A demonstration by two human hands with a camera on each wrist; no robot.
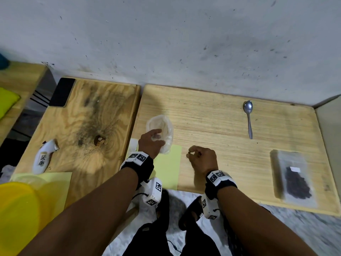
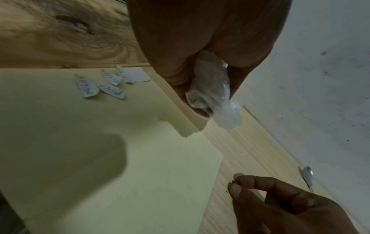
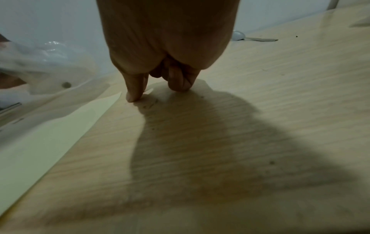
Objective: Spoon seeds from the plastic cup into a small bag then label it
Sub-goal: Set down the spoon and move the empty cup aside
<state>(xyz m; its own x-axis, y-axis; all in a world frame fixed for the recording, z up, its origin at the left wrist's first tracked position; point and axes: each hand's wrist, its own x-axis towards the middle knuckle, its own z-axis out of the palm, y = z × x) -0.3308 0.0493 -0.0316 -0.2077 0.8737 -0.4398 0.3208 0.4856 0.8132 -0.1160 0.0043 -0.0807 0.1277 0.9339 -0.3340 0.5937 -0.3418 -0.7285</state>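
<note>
My left hand [image 1: 156,136] grips a crumpled clear plastic cup [image 1: 160,126] at the left edge of the pale table [image 1: 221,117]; in the left wrist view the cup [image 2: 215,88] is squeezed between thumb and fingers. A single seed [image 3: 66,85] shows inside it. My right hand [image 1: 191,153] is low over the table just right of the cup, thumb and forefinger pinching a small dark seed [image 1: 188,154]. A metal spoon [image 1: 248,117] lies at the back right. A small clear bag [image 1: 295,179] of dark seeds with a white label lies at the front right.
A pale yellow sheet [image 1: 169,167] lies under my left wrist, with several handwritten paper labels [image 2: 104,83] on it. The left wooden board [image 1: 83,117] holds a black phone [image 1: 62,92] and a white labelled packet [image 1: 44,157]. A yellow lid [image 1: 16,209] is at the front left.
</note>
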